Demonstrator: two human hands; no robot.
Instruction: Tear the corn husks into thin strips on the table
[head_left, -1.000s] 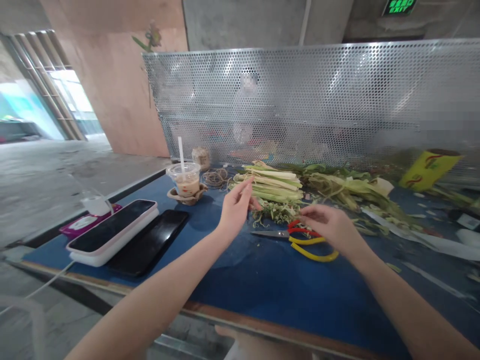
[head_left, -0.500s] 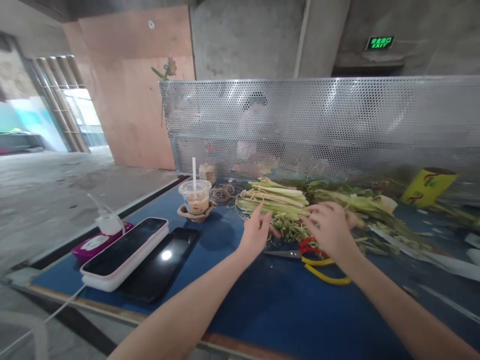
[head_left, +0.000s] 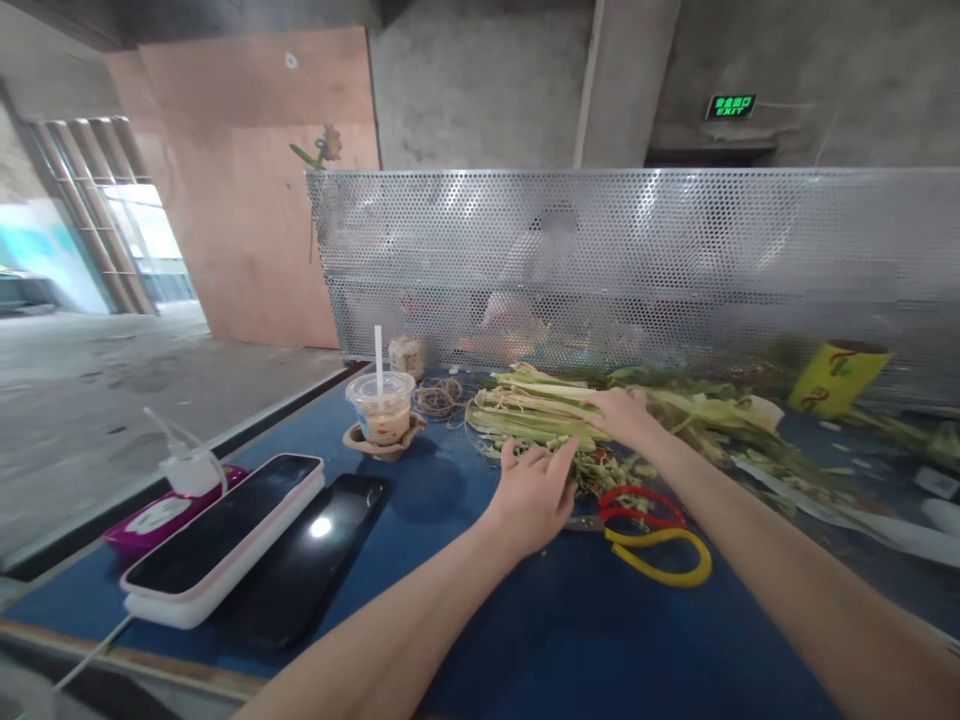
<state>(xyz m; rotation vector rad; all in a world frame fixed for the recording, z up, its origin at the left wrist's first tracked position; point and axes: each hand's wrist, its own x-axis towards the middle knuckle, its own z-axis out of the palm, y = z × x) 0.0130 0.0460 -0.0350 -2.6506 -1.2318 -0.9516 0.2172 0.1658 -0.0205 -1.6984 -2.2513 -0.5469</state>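
Note:
A bundle of pale green stalks (head_left: 525, 408) lies on the blue table, cut flower stems by their look. My right hand (head_left: 624, 418) is at the bundle's right end, its fingers bent together on the stalks; the fingertips are partly hidden. Nearer to me, my left hand (head_left: 531, 497) has its fingers apart and bent down at the edge of a heap of chopped green trimmings (head_left: 604, 470), holding nothing I can see. Scissors with red and yellow handles (head_left: 664, 575) lie just right of it, their blades partly behind the hand.
On the left are a lidded drink cup (head_left: 381, 410) with a straw, a white-cased phone (head_left: 225, 535), a black phone (head_left: 307, 570) and a magenta power strip (head_left: 157, 522). Twine (head_left: 439, 398) lies behind. More leaves (head_left: 712, 410) and a yellow roll (head_left: 840, 378) are right, before a perforated metal screen (head_left: 600, 260).
My left hand has come down and toward me, onto the trimmings beside the scissors. My right hand has moved away from me and left, to the stalks' end. The view has shifted slightly.

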